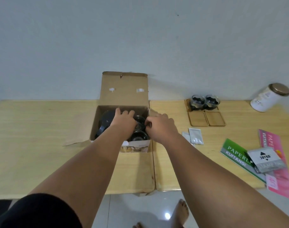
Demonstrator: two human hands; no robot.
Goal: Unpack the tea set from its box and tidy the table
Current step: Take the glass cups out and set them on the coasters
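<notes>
Both hands are down in the cardboard box: left hand and right hand are pinching a dark glass cup from either side, teapot sitting left of it.

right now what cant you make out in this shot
All in the head view:
- Contents of the cardboard box: the left hand, right hand and box walls hide most of the dark pieces.
- What either hand grips: fingertips are sunk among the pieces.
- Pink booklet: cut off by the right edge.
- Print on the white jar: too small.
</notes>
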